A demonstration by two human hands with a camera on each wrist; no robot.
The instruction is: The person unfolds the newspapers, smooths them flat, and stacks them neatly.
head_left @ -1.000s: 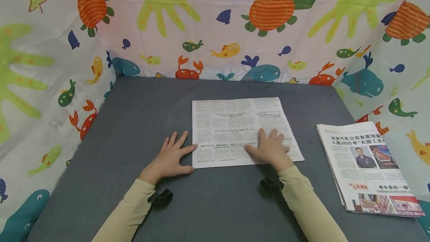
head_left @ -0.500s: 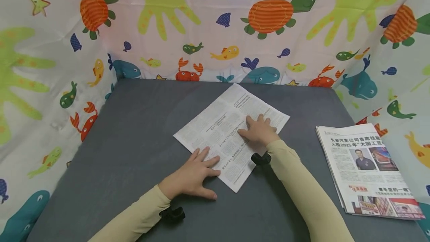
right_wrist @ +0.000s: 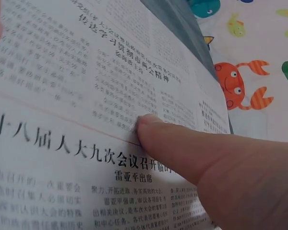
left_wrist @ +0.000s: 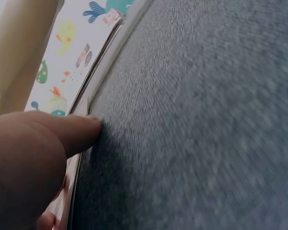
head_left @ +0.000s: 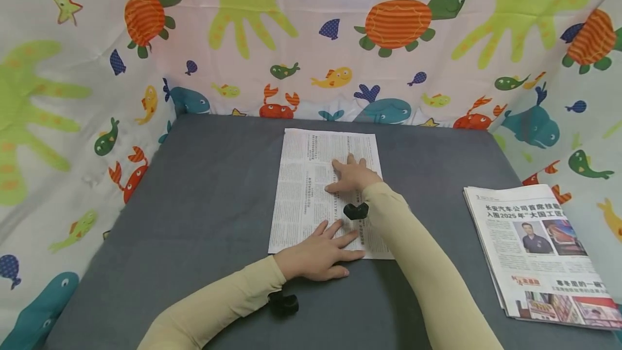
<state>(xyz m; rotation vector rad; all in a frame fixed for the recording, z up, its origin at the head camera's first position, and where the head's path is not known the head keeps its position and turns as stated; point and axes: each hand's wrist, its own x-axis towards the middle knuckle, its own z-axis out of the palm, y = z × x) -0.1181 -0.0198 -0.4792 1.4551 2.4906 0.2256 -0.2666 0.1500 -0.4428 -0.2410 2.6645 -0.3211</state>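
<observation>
This is a small curtained-off nook, apparently a set-up for recording; whether it stands in a home or a studio cannot be told. White cloth [head_left: 311,36] printed with turtles [head_left: 397,24], crabs [head_left: 277,109] and whales [head_left: 387,111] hangs along the far, left and right sides of a grey table [head_left: 218,188] with a woven surface. A newspaper [head_left: 301,188], a newspaper stack [head_left: 539,255] and black wrist cameras [head_left: 356,211] also show.

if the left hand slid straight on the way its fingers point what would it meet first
Past the newspaper under its fingers, the left hand would probably meet the sleeved right forearm; how high that arm sits above the table is unclear.
</observation>
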